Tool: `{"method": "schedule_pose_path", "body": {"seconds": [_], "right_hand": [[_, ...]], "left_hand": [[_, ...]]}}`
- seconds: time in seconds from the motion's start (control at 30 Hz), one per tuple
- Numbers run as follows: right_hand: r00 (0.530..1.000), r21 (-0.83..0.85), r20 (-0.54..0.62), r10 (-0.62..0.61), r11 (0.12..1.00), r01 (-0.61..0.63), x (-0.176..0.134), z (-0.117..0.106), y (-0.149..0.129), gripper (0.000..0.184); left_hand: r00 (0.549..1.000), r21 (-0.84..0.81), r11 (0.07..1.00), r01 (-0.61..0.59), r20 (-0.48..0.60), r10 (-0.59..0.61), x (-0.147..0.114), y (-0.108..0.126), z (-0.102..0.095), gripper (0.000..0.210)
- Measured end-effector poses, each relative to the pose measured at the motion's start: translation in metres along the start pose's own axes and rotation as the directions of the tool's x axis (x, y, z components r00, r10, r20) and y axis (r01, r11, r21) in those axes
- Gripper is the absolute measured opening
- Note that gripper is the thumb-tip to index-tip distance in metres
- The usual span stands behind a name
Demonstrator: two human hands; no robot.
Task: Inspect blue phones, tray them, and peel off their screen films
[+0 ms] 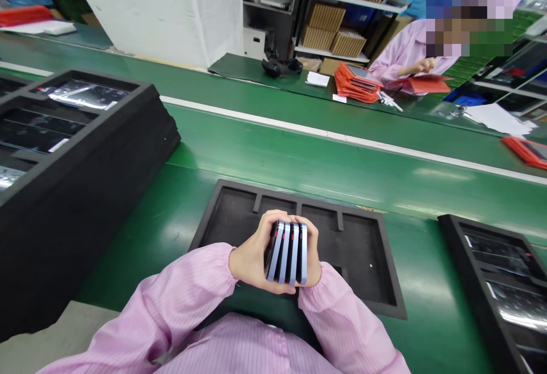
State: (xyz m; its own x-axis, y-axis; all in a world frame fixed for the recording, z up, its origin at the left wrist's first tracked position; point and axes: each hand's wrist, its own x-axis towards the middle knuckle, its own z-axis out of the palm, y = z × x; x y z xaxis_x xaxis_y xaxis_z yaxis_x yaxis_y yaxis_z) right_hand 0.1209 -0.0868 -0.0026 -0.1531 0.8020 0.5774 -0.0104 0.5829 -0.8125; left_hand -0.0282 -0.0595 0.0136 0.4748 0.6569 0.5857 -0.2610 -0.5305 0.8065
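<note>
Both hands clasp a stack of several smartphones (pixel 287 253) with blue metal edges, held on their sides with their narrow ends toward me. My left hand (pixel 253 253) wraps the left side of the stack, its fingers meeting those of the other hand at the far end. Along the right side, my right hand (pixel 314 251) is closed on the same phones. Small red marks show near the upper edge of the phones. Below the hands lies a black foam tray (pixel 363 257) with divider ribs; no phones show in its visible part.
A tall pile of black foam trays (pixel 98 191) holding phones stands at left. Another phone tray (pixel 465 283) lies at right. Across the green bench (pixel 265 157), a co-worker in a pink sleeve (pixel 391 55) handles red pouches (pixel 356 83). A black scanner-like device (pixel 280 67) lies nearby.
</note>
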Motion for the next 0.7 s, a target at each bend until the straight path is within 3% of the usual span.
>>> {"method": "schedule_pose_path", "body": {"seconds": [0.37,0.53,0.7], "right_hand": [[0.994,-0.123,-0.091,-0.057,0.991,0.045,-0.007,0.005,0.001,0.081],[0.989,-0.080,-0.076,-0.123,0.990,0.117,-0.007,0.006,0.004,0.080],[0.995,-0.124,-0.101,-0.012,0.992,-0.001,-0.012,0.006,0.005,0.083]], "left_hand": [[0.997,0.071,0.994,-0.078,0.012,0.077,-0.003,-0.001,0.003,0.107],[0.996,0.053,0.995,-0.089,0.018,0.088,-0.002,0.002,0.004,0.101],[0.998,0.083,0.995,-0.063,0.017,0.062,-0.002,0.000,0.003,0.110]]}}
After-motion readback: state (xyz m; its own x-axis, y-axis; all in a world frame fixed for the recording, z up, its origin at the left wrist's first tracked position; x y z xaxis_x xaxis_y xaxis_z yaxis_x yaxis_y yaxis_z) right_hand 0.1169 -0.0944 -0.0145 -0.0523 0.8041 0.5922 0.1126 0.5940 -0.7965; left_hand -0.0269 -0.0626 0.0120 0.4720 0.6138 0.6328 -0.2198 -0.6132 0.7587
